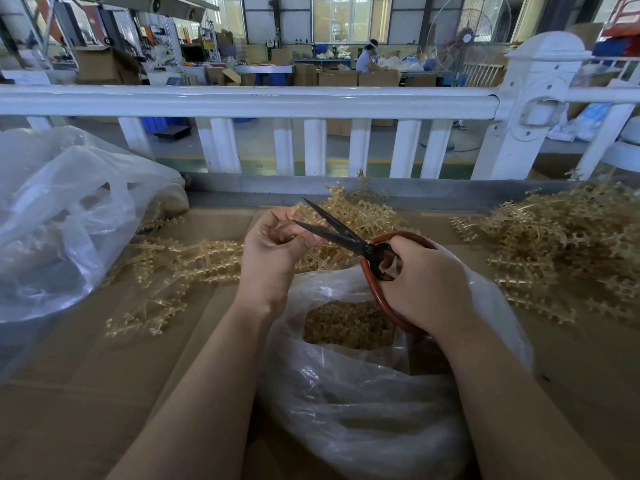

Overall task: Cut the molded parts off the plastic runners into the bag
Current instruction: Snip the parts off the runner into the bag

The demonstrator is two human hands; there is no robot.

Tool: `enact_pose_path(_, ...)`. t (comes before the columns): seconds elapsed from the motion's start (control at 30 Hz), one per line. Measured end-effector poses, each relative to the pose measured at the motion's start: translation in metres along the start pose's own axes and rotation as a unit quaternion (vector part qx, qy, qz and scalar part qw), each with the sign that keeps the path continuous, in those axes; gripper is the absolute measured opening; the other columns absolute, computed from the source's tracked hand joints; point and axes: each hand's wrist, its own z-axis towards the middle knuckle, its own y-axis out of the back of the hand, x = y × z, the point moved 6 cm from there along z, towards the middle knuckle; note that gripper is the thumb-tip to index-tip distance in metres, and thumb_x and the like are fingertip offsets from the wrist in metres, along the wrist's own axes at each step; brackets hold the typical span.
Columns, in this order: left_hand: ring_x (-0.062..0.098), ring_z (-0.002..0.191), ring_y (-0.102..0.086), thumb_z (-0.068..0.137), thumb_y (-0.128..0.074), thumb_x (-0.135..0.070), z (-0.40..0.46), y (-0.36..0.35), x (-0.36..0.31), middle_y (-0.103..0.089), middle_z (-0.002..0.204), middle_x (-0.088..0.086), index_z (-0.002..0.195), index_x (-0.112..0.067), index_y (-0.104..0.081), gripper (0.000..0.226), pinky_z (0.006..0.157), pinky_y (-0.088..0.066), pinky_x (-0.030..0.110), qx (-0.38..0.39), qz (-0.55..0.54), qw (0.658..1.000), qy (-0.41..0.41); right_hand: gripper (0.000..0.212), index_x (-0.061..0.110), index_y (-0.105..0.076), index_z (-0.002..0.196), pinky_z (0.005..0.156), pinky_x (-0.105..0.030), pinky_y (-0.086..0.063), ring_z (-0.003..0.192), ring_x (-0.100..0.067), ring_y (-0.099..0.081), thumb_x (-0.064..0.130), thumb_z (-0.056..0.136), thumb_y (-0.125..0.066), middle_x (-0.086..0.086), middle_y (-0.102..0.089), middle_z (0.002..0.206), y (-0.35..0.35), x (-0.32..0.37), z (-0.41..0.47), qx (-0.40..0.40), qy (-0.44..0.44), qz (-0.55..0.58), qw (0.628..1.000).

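Snipping translucent amber runner (289,233) pieces.

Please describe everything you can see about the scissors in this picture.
The scissors have two long, dark, pointed blades, open in a V, and large reddish-brown loop handles. They look like metal. The right hand grips the handles; the tips point up and left, at the left hand, which pinches a small yellowish piece. They are held above the open clear bag of cut parts.
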Motion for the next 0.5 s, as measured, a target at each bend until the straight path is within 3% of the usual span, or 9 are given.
enact_pose_path(0.13,0.008,0.073,-0.069,0.080,-0.061,0.016,-0.0001,0.0001,0.0026,-0.073,0.073,-0.005,0.101,-0.001,-0.054,0.028,0.069,-0.054,0.021,0.007,-0.012,1.000,0.017,0.043,0.025,-0.066,0.098,0.061,-0.004,-0.024,0.071,-0.001,-0.046,0.061,0.082,-0.048,0.020,-0.053,0.082,-0.0008,0.0012,0.0012,0.005,0.004,0.020,1.000)
enact_pose_path(0.27,0.006,0.070,-0.068,0.071,-0.068,-0.002,-0.0014,-0.0037,0.0011,-0.073,0.074,-0.006,0.093,-0.006,-0.058,0.024,0.066,-0.052,0.018,0.020,-0.029,0.999,0.020,0.044,0.024,-0.065,0.099,0.061,-0.004,-0.026,0.074,-0.002,-0.048,0.061,0.083,-0.048,0.019,-0.055,0.084,-0.0002,-0.0003,0.0009,0.002,0.008,0.025,1.000)
enact_pose_path(0.5,0.011,0.072,-0.066,0.070,-0.068,0.001,-0.0016,-0.0020,0.0030,-0.069,0.078,0.005,0.091,0.003,-0.058,0.023,0.068,-0.050,0.022,0.020,-0.034,0.999,0.027,0.042,0.024,-0.064,0.097,0.062,-0.004,-0.028,0.074,-0.003,-0.050,0.060,0.082,-0.048,0.018,-0.058,0.084,-0.0009,-0.0011,0.0004,0.008,0.011,0.031,0.999)
